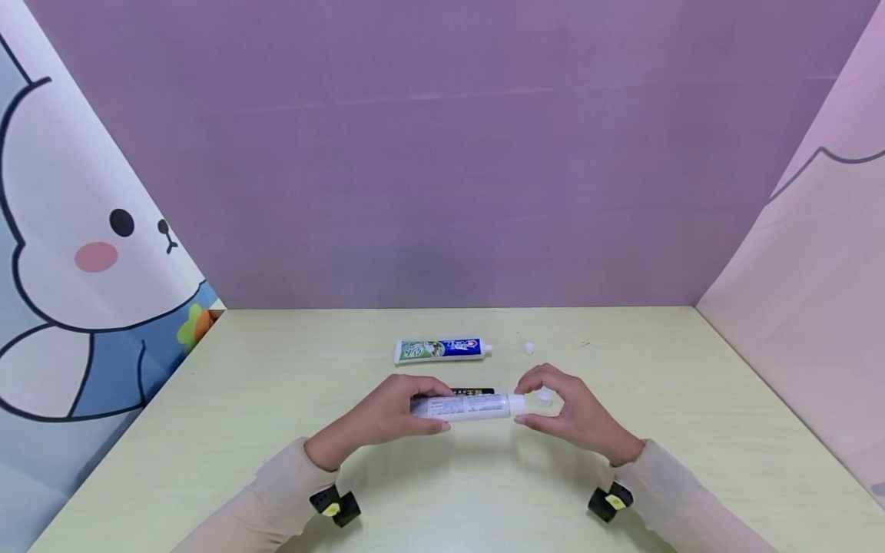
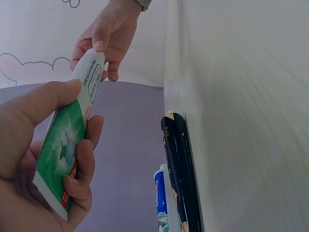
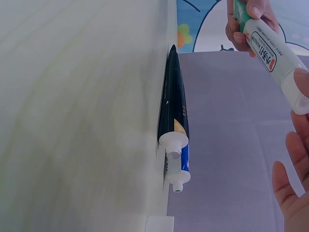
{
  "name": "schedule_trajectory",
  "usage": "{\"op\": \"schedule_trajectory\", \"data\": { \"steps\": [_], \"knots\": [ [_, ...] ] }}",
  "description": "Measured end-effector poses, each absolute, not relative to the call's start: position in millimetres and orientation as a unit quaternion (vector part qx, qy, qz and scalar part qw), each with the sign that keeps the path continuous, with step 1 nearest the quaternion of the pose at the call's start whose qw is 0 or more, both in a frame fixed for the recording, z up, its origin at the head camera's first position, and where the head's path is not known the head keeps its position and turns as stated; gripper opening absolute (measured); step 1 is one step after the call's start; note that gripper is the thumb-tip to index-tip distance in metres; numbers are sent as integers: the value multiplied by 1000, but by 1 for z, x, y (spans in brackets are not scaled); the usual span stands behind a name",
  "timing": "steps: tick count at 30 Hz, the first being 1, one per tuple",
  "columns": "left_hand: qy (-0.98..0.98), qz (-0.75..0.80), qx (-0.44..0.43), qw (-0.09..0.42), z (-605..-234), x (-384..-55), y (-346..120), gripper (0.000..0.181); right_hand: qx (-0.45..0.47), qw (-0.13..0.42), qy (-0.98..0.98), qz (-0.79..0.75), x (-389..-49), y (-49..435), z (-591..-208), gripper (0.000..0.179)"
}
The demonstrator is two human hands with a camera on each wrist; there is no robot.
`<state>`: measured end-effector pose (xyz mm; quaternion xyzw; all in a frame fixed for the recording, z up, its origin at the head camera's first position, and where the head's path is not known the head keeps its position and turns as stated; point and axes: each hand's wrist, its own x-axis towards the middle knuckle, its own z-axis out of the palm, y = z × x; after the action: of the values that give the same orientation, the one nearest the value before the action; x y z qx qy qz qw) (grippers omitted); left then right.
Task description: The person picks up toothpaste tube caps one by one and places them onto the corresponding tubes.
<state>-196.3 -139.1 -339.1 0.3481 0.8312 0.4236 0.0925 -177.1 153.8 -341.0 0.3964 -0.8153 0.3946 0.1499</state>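
My left hand (image 1: 387, 411) grips a white and green toothpaste tube (image 2: 65, 140) by its body, holding it above the table. The tube's white cap (image 1: 517, 405) points to the right. Thumb and fingers of my right hand (image 1: 577, 411) pinch that cap; in the left wrist view the thumb lies on it. Behind the held tube, a black toothpaste tube (image 3: 174, 101) lies on the table, mostly hidden in the head view. Its nozzle is bare. Farther back lies a blue and green toothpaste tube (image 1: 439, 350), also uncapped, its nozzle to the right.
A white cap (image 1: 545, 396) stands on the table just behind my right hand. A smaller white cap (image 1: 529, 348) lies right of the blue and green tube. The pale wooden table (image 1: 276, 361) ends at a purple backdrop (image 1: 442, 192), with printed panels on both sides.
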Motion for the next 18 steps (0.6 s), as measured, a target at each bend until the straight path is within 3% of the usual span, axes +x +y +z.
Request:
{"op": "schedule_trajectory", "data": {
  "steps": [4,11,18],
  "knots": [
    [831,423,349,91,-340,-196,-140,33,392,144,-817,396,-168,148,-328,36],
    [834,421,344,98,-338,-196,-139,34,388,130,-819,403,-185,162,-353,36],
    [834,420,343,101,-339,-195,-139,35,369,106,-827,410,-183,162,-351,33]
  ]
}}
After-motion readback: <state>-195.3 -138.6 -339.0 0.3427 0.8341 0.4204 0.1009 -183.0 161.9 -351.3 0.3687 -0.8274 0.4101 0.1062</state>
